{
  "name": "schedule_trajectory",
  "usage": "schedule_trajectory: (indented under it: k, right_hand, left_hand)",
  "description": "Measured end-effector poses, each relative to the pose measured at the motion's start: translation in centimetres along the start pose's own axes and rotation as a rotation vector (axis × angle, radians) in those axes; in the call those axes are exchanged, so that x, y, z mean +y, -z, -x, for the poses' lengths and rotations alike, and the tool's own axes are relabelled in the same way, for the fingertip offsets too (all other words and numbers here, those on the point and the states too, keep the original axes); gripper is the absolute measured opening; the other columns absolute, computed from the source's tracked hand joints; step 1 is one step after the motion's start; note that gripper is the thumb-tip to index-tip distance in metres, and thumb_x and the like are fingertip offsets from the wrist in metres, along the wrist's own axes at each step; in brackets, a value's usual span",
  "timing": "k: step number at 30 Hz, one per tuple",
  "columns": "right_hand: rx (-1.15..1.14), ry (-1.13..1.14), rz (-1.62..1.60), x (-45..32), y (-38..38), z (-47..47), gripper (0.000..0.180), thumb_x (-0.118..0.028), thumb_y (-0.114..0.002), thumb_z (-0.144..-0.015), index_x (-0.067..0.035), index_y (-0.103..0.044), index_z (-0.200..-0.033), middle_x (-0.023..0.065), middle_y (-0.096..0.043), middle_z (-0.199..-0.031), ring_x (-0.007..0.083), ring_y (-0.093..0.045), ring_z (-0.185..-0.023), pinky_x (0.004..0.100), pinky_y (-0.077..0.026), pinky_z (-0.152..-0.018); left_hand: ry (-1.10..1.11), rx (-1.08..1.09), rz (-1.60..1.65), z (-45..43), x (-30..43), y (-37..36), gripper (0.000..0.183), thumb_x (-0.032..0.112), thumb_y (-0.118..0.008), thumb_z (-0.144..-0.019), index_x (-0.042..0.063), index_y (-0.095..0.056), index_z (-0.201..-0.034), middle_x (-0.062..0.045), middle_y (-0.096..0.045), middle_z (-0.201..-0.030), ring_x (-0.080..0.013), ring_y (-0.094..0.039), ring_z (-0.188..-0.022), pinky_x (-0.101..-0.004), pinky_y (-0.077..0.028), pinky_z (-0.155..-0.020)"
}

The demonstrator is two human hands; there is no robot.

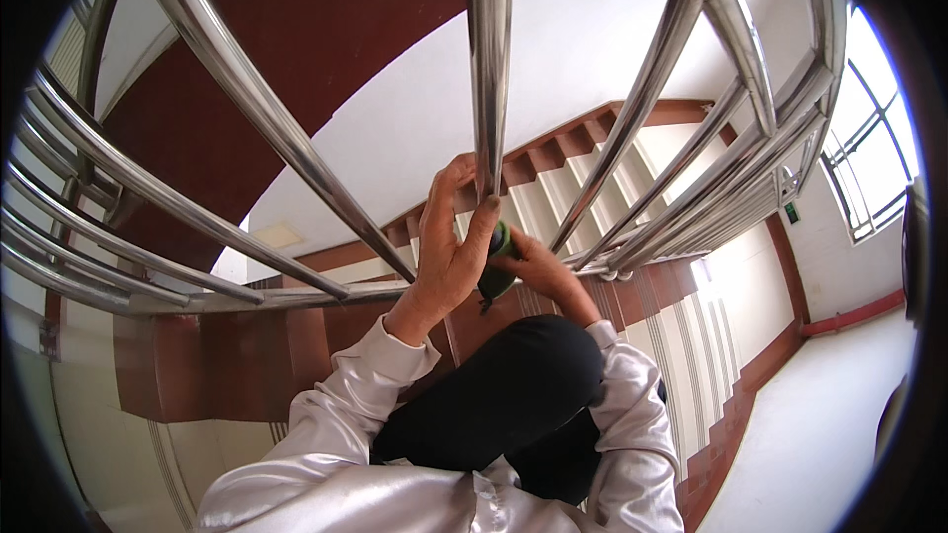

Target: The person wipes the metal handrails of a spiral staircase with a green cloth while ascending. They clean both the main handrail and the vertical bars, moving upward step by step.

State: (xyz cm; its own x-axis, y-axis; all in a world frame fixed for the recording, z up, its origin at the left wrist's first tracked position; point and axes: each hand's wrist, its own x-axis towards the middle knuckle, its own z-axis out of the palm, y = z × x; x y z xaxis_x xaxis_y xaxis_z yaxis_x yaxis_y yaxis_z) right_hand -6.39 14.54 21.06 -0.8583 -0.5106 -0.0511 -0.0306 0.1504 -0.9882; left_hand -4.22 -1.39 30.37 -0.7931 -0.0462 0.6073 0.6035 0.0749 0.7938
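Note:
In front of me stands an upright stainless-steel baluster (490,74) of a stair railing. My left hand (448,252) is around its lower part, thumb on the near side and fingertips behind the post. Just below, my right hand (544,266) holds a bunched green cloth (498,277) close to the foot of the same baluster. A dark bluish patch shows at the cloth's top; what it is I cannot tell. The cloth partly hides the post's lower end, and some of the right fingers are out of sight behind it.
More steel balusters (274,129) fan out on both sides, joined by a low bottom rail (296,297). Tiled stairs (552,196) descend beyond the railing. Brown and cream steps (689,340) lie on my right. My bent knee (548,355) is close beneath my hands. A barred window (870,141) is far right.

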Motion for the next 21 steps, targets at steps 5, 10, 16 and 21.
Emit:
schedule_trajectory:
  k: [5,10,16,21]
  right_hand:
    - [0.136,0.016,-0.110,0.1,0.5,1.1,0.041,-0.007,-0.067,-0.091,-0.003,-0.055,-0.130,0.0034,-0.066,-0.107,0.0117,-0.059,-0.099,0.0290,-0.048,-0.088]
    - [0.910,0.461,-0.221,-6.7,2.2,5.9,0.030,0.000,-0.060,-0.096,-0.002,-0.058,-0.126,0.0041,-0.064,-0.113,0.0115,-0.059,-0.102,0.0277,-0.048,-0.089]
    - [1.227,0.773,-0.044,-11.9,3.3,4.8,0.032,-0.012,-0.060,-0.100,-0.003,-0.054,-0.130,0.0057,-0.062,-0.119,0.0140,-0.058,-0.106,0.0295,-0.046,-0.094]
    - [1.463,0.910,0.243,-13.2,4.5,3.9,0.035,-0.012,-0.062,-0.099,-0.003,-0.052,-0.132,0.0090,-0.061,-0.122,0.0161,-0.057,-0.109,0.0316,-0.048,-0.096]
  left_hand:
    - [0.158,0.005,0.270,-3.5,2.4,-2.1,0.019,0.019,-0.059,-0.101,0.001,-0.052,-0.102,-0.004,-0.059,-0.081,-0.0081,-0.055,-0.076,-0.0247,-0.046,-0.073]
    - [-0.066,0.154,0.147,-4.9,1.3,-3.6,0.024,0.014,-0.064,-0.098,0.002,-0.047,-0.086,0.001,-0.044,-0.057,-0.0048,-0.035,-0.053,-0.0248,-0.032,-0.047]
    - [-0.132,0.229,-0.008,-4.2,0.3,-4.0,0.022,0.012,-0.066,-0.096,0.001,-0.047,-0.088,-0.002,-0.051,-0.053,-0.0067,-0.041,-0.047,-0.0254,-0.035,-0.045]
    - [-0.148,0.227,0.033,-4.5,0.6,-3.9,0.024,0.011,-0.065,-0.095,0.003,-0.045,-0.086,-0.004,-0.052,-0.055,-0.0091,-0.043,-0.047,-0.0264,-0.036,-0.047]
